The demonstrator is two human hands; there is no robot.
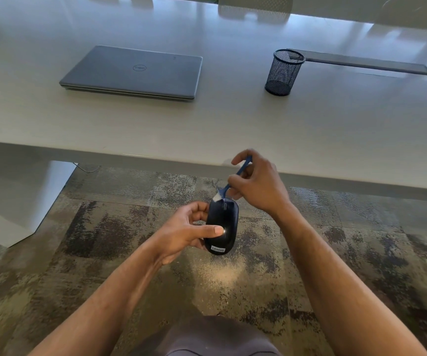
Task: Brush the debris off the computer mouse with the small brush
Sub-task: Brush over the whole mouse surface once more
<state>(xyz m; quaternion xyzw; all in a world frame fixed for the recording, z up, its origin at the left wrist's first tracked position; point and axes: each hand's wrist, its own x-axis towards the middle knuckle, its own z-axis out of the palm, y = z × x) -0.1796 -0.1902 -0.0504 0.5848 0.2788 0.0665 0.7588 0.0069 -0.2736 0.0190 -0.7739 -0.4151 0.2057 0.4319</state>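
Note:
A black computer mouse (226, 219) with a white label at its near end is held in the air over the carpet, in front of the table's edge. My left hand (181, 235) grips it from the left, thumb across its top. My right hand (256, 183) pinches a small blue brush (233, 179) by its thin handle. The brush's white bristles touch the far end of the mouse, just left of the scroll wheel.
A pale table (207, 124) spans the view ahead, its front edge just beyond my hands. On it lie a closed grey laptop (135, 73) at the left and a black mesh pen cup (283, 72) at the right. A patterned carpet (104, 227) lies below.

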